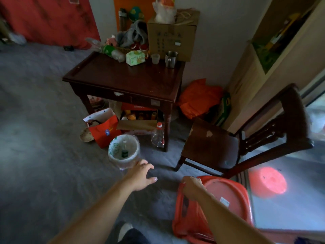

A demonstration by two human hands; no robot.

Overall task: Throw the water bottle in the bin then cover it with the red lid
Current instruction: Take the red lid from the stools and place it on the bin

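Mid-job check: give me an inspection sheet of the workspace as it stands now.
Surface: grey floor, bare in front of the bin.
Job's things: white bin upright, uncovered, a bottle inside; red lid off to the right, not on the bin.
Clutter: dark table with tissue pack, metal cup, cardboard box; clear bottle with red cap standing by the table leg; red bag; wooden chair.
Grippers: left hand open, fingers spread, just short of the bin; right hand gripping the red lid's edge.
Cables: nothing seen.
Surroundings: white wall, red panel at far left.
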